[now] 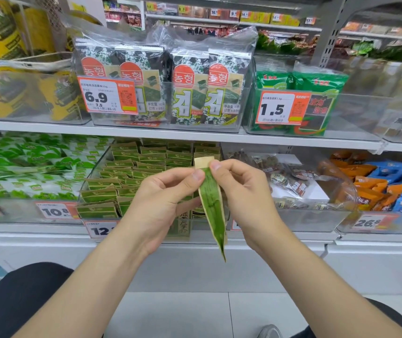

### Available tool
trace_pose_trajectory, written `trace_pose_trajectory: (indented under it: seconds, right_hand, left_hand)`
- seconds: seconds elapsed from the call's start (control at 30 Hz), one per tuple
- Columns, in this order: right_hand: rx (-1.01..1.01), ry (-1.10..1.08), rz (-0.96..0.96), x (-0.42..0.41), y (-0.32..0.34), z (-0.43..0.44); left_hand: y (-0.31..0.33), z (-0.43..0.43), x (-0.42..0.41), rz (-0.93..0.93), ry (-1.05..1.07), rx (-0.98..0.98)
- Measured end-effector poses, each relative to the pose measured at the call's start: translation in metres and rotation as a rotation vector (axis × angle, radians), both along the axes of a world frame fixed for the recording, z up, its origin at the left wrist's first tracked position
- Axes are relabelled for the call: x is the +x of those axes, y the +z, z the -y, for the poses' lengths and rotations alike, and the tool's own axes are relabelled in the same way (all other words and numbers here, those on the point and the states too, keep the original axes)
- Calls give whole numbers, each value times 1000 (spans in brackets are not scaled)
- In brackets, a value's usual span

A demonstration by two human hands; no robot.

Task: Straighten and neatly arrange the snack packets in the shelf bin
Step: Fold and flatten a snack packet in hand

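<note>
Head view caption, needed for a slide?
Left hand and right hand pinch a green snack packet before the clear shelf bin.

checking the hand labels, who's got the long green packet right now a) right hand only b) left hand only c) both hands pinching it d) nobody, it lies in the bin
c: the left hand and the right hand both pinch the green packet near its top end.
</note>
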State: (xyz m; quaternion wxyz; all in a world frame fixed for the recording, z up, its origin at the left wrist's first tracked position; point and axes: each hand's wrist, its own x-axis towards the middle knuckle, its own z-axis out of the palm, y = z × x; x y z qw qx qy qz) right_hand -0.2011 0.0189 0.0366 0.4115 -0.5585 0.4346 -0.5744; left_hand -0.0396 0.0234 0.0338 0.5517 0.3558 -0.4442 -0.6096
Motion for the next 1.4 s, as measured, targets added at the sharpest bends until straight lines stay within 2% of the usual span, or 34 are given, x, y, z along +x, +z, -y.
trace_pose_trajectory:
  seconds: [0.2, 0.3, 0.43, 0.47, 0.53, 0.63, 0.73, 0.9, 1.13, 1.23, 1.4]
  right_hand:
    - [15, 77, -52, 2, 2, -2]
    - [34, 147, -221, -7, 7, 0]
    - [76, 150, -604, -15, 6, 0]
    - [73, 125, -610, -15, 5, 1]
    - [56, 78, -487, -13, 2, 4]
    - [-2, 20, -298, -10, 5, 3]
    - [-67, -11, -288, -11, 8, 0]
    - [-74, 35, -257, -16, 8, 1]
    - [-7, 69, -182, -17, 10, 0]
    - [52, 59, -37, -18, 14, -2]
    - [246, 6, 182, -25, 17, 7]
  left_hand:
    - [2, -1, 2, 21, 13, -17]
    - [3, -1, 0, 14, 100, -33]
    - [2, 4, 0, -73, 230, -13]
    - [2, 5, 1, -95, 245, -18]
    - [1, 7, 3, -105, 209, -53]
    - [2, 4, 3, 67, 67, -75]
    - [3, -3, -1, 123, -80, -38]
    - [7, -5, 1, 117, -90, -54]
    - [1, -1, 2, 53, -101, 21]
    - [2, -1, 5, 30, -122, 24]
    - [7, -5, 10, 47, -398, 32]
